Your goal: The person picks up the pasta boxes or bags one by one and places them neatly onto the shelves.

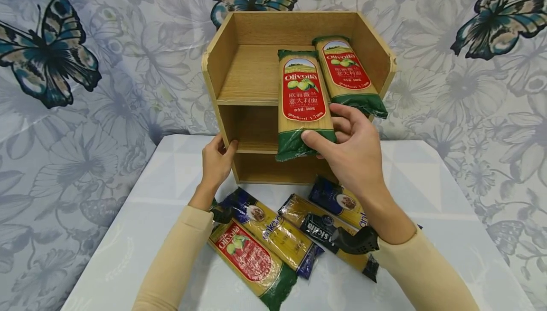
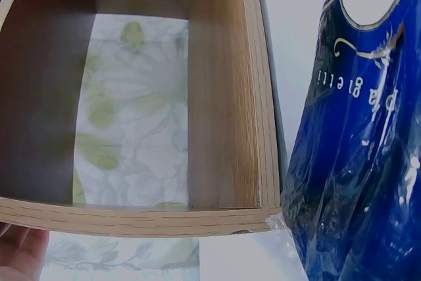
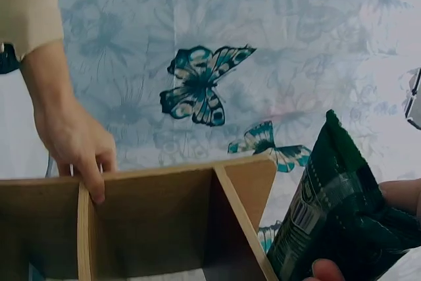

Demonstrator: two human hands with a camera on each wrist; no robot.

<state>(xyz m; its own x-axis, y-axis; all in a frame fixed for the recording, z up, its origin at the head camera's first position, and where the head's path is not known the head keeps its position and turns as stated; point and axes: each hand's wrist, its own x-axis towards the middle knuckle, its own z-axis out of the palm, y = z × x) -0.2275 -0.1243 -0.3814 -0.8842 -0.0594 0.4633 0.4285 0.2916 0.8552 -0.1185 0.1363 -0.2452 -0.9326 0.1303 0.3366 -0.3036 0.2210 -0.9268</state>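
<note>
My right hand [image 1: 356, 159] pinches the green lower end of an Olivoila spaghetti pack [image 1: 303, 92], thumb on its front. The pack is tilted up in front of the wooden shelf [image 1: 245, 76], overlapping its upper levels in the head view. A second Olivoila spaghetti pack [image 1: 348, 71] lies on the top level at the right. My left hand [image 1: 217, 161] grips the shelf's left side, its thumb on the front edge. In the right wrist view, the held pack's dark green end [image 3: 329, 215] shows beside the shelf [image 3: 154, 222].
In front of the shelf on the white table [image 1: 171, 178] lie another Olivoila pack [image 1: 248, 254], a blue-and-yellow pasta pack [image 1: 273, 230], a black-labelled pack [image 1: 320, 228] and another blue-and-yellow pack [image 1: 342, 202], partly behind my right arm. A butterfly-patterned cloth [image 1: 444, 88] hangs behind.
</note>
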